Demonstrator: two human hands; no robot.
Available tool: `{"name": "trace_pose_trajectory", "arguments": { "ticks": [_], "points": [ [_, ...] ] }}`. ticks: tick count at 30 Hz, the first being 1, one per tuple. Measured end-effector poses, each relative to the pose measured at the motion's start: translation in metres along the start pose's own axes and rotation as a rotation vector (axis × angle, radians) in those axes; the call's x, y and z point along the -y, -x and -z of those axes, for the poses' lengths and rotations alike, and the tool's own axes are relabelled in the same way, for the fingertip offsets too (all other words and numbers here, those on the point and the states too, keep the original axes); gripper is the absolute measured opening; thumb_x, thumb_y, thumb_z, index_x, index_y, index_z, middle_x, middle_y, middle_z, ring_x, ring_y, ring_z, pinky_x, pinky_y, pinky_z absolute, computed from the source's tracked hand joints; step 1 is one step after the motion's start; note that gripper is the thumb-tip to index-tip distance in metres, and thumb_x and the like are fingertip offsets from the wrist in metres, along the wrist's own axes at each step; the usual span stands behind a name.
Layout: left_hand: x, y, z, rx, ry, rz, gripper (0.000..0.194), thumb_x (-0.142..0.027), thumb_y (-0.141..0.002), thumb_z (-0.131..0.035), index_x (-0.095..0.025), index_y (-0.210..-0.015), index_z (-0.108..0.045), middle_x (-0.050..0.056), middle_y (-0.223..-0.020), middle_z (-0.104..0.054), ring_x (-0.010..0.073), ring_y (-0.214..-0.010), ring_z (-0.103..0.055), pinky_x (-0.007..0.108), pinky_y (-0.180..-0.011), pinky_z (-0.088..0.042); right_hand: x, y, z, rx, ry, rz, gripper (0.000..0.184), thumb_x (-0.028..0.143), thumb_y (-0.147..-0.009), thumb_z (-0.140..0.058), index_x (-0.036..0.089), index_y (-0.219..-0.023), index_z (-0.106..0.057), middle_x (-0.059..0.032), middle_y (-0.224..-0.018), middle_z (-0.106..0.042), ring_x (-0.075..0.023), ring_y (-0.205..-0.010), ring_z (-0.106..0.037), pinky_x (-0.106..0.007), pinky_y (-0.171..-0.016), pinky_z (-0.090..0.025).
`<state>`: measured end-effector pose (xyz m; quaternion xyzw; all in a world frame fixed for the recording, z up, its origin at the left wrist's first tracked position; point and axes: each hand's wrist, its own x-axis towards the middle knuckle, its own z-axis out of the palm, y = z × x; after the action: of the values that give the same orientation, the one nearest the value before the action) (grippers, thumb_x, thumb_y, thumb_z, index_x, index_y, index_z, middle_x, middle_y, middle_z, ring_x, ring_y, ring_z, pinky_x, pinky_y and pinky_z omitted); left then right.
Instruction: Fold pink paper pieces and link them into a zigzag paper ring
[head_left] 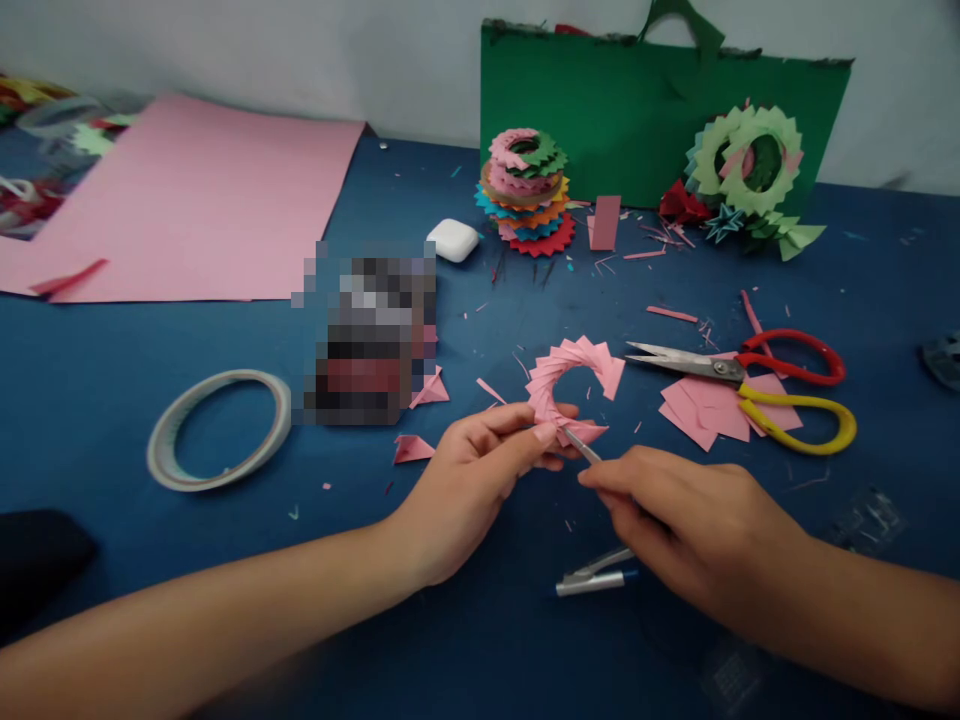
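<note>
My left hand [491, 465] is closed on the lower side of a pink folded-paper ring [546, 375], its thumb pressing from above. The ring is a curved chain of pleated pieces with a gap at the right. My right hand [694, 515] grips a slim silvery tool [581, 445], whose tip touches the ring's lower end beside my left thumb. What kind of tool it is does not show. Just right of the ring lie scissors [720, 368] with one red and one yellow handle, on top of small pink paper pieces [701, 410]. Two folded pink pieces [414, 449] lie left of my left hand.
A roll of tape [159, 440] and a pixelated object [367, 340] are at left. Behind are a large pink sheet [217, 200], a white case [452, 240], stacked coloured paper rings [525, 195], a green board [600, 110] and pale green rings [787, 150]. A pen [596, 583] lies in front.
</note>
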<state>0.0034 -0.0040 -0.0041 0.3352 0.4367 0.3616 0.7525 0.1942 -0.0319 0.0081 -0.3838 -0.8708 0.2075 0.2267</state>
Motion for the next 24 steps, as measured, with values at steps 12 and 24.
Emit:
{"name": "trace_pose_trajectory", "arguments": {
  "ticks": [12,24],
  "points": [
    [0.002,0.000,0.003,0.087,-0.032,-0.013,0.018,-0.028,-0.088,-0.056,-0.022,-0.093,-0.073,0.002,-0.092,-0.073,0.0113,-0.084,-0.064,0.017,-0.079,-0.047,-0.004,0.001,0.007,0.067,0.098,0.099,0.023,0.008,-0.090,-0.040,0.016,-0.108,-0.050,-0.0004,-0.082,-0.064,-0.0134,-0.067,-0.064,-0.025,-0.049,-0.046],
    [0.001,-0.001,0.004,0.114,-0.104,-0.024,0.019,-0.026,-0.089,-0.055,-0.019,-0.089,-0.073,0.003,-0.090,-0.073,0.0119,-0.083,-0.064,0.017,-0.078,-0.047,-0.001,-0.001,0.020,0.200,0.152,0.125,0.028,0.003,-0.086,-0.036,0.014,-0.103,-0.056,-0.0029,-0.077,-0.063,-0.0118,-0.061,-0.062,-0.021,-0.049,-0.043]
  ]
}}
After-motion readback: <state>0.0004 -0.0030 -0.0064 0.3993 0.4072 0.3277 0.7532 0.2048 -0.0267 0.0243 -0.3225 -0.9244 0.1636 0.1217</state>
